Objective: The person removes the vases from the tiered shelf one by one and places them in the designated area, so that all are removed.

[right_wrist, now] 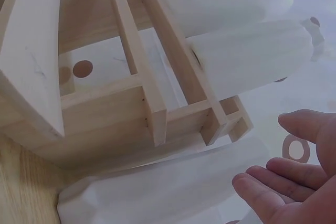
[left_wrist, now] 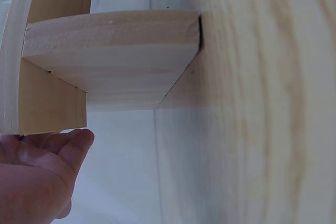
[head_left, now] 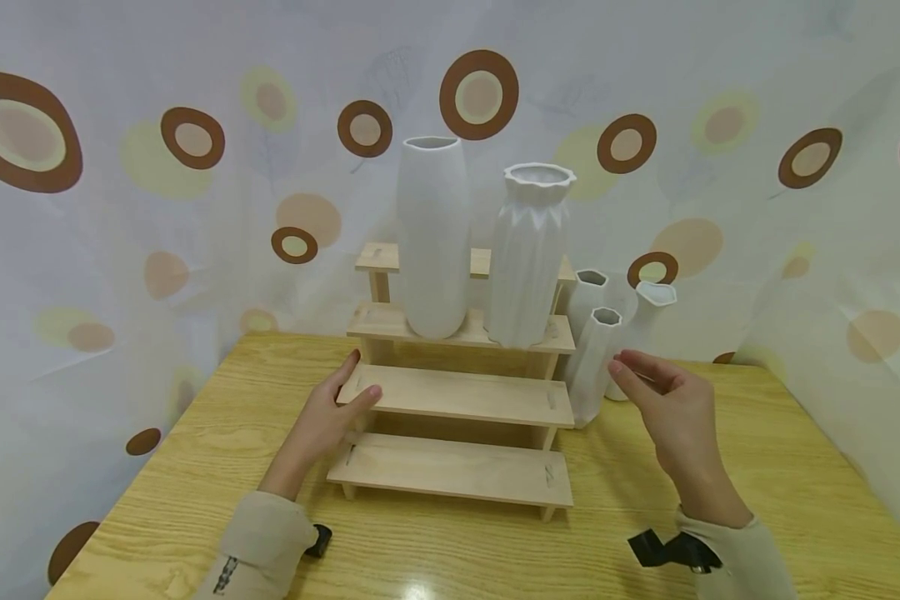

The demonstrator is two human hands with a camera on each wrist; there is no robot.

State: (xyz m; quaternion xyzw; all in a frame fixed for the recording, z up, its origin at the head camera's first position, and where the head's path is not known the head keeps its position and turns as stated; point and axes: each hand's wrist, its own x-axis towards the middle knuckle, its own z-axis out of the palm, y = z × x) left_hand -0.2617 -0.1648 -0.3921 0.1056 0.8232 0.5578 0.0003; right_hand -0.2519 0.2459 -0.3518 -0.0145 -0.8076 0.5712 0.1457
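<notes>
Small faceted white vase [head_left: 596,362] upright on table [head_left: 450,542], just beside right end of stepped wooden rack [head_left: 457,400], at level of second step. Matte ceramic by look: judged rigid, fairly light, brittle, smooth enough to slip under a loose grip. Tall narrow form, so likely to tip if nudged near rim. Best hold judged at mid-body, fingers and thumb across opposite facets, not at the thin rim.

Right hand [head_left: 671,408] just right of this vase, fingers loosely spread and slightly bent, holding nothing; contact with vase not evident. Same seen in right wrist view: fingers [right_wrist: 273,182] apart from vase body [right_wrist: 157,192].

Left hand [head_left: 330,412] resting on left end of second step, thumb on top, fingers relaxed, not clamped. Left wrist view confirms fingers [left_wrist: 58,148] under board edge [left_wrist: 105,56].

Crowded neighbours: two more small vases [head_left: 648,321] just behind. Tall smooth vase [head_left: 433,237] and pleated vase [head_left: 528,254] on third step, near. Rack edge touching or nearly so on left.

Open room: bare tabletop to front and right; lower two steps unoccupied. Curtain [head_left: 795,208] close behind.
</notes>
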